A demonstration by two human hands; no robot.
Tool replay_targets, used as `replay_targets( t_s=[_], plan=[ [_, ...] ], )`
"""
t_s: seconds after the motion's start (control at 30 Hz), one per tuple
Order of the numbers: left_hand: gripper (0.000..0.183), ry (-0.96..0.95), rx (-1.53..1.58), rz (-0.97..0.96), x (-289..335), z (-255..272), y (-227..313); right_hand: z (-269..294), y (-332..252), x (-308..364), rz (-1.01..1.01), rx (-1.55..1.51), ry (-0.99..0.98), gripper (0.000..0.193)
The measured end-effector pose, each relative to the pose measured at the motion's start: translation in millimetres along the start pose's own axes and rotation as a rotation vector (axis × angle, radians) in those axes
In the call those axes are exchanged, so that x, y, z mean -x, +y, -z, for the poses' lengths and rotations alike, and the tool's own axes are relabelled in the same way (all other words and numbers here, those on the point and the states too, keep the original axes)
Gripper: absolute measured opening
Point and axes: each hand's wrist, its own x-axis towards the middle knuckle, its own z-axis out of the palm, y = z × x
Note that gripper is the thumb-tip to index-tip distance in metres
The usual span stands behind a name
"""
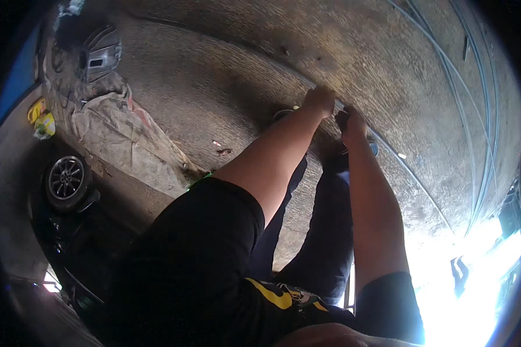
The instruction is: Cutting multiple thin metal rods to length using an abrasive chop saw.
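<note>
A long, thin metal rod (pixel 415 175) runs across the ground from the upper left to the lower right, bent by the lens. My left hand (pixel 320 100) is closed around it in front of my feet. Just to the right, my right hand (pixel 355 124) is also closed at the rod, very near the left one. Something dark shows at the right fingers; I cannot tell whether it is a tool or shadow. A short pale stretch of metal is visible between the hands.
Several long thin rods (pixel 481 115) lie on the ground at the right. At the left are a welding mask (pixel 102 55), a crumpled tan cloth (pixel 118 130), yellow packets (pixel 41 120) and a spoked wheel (pixel 66 178). Bright light washes out the lower right.
</note>
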Motion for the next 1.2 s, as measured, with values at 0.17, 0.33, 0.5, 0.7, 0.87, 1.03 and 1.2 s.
replay_targets(
  t_s=[0.17,0.33,0.5,0.7,0.87,1.03,1.2],
  plan=[
    [0.021,0.083,-0.279,-0.348,75,36,-59,-21,-16,77,0.137,0.266,-0.049,0.030],
    [0.029,0.347,0.566,0.343,198,93,-156,-13,-27,133,0.034,0.198,-0.035,0.036],
    [0.026,0.498,1.202,0.565,279,157,-169,-74,-10,167,0.047,0.296,-0.088,0.033],
    [0.026,0.555,1.350,0.347,337,223,-122,-179,-13,262,-0.052,0.314,-0.272,0.030],
    [0.025,0.622,1.790,0.229,358,274,-162,-319,13,336,-0.010,0.354,-0.340,0.025],
    [0.024,0.665,1.870,0.041,393,326,-274,-463,49,401,0.101,0.359,-0.428,0.022],
    [0.028,0.681,1.719,0.066,459,403,-404,-568,97,470,0.141,0.380,-0.454,0.020]
  ],
)
